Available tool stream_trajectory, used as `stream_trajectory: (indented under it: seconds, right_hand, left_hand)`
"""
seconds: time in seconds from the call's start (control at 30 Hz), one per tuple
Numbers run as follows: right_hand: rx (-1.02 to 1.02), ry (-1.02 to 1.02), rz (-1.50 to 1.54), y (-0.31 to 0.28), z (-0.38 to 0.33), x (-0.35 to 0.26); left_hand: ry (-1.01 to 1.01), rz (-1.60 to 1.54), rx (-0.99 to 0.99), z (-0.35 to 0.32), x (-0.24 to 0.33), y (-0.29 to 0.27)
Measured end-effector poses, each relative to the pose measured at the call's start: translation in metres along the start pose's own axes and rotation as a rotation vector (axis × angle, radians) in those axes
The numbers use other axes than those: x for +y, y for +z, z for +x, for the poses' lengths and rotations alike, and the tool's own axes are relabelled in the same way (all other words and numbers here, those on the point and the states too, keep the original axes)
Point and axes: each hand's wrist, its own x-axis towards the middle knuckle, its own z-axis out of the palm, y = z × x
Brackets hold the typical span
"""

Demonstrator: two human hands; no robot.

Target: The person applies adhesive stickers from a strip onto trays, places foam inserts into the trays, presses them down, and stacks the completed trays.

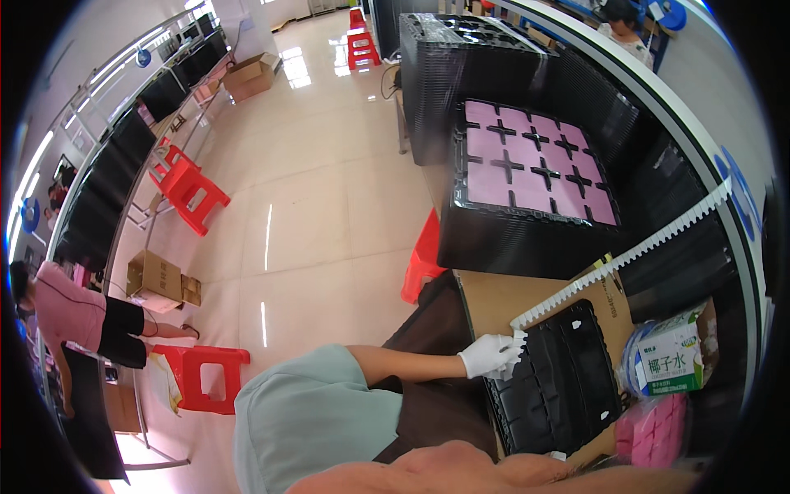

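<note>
My left hand [492,356], in a white glove, reaches over the left edge of a black moulded tray [559,379]. Its fingers are drawn together near the lower end of a long white toothed strip [625,262]. White on white, whatever they pinch is hard to make out. The strip slants up to the right, across the cardboard behind the tray. Small white pieces [577,325] sit on the tray near its edges. Bare skin of an arm [461,471] crosses the bottom of the picture, but my right hand cannot be seen.
Beyond the cardboard [502,296] stands a tall stack of black trays with pink sheets [514,169]. To the right are a green-white carton [671,362] and a bagged pink bundle [650,430]. Red stools [415,263] stand nearby; a person in pink [70,305] works at left.
</note>
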Motion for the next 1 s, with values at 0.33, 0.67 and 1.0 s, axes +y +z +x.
stream_trajectory:
  seconds: [0.33,0.67,1.0]
  right_hand:
    - [0.171,0.282,0.428,0.017,0.004,-0.029]
    - [0.364,0.403,0.575,-0.021,0.015,0.017]
    - [0.370,0.445,0.007,-0.033,0.151,0.062]
  left_hand:
    - [-0.313,-0.853,-0.223,0.010,-0.008,-0.014]
    - [-0.184,-0.273,-0.034,0.016,-0.009,-0.002]
    - [-0.204,-0.221,-0.051,0.007,0.000,-0.002]
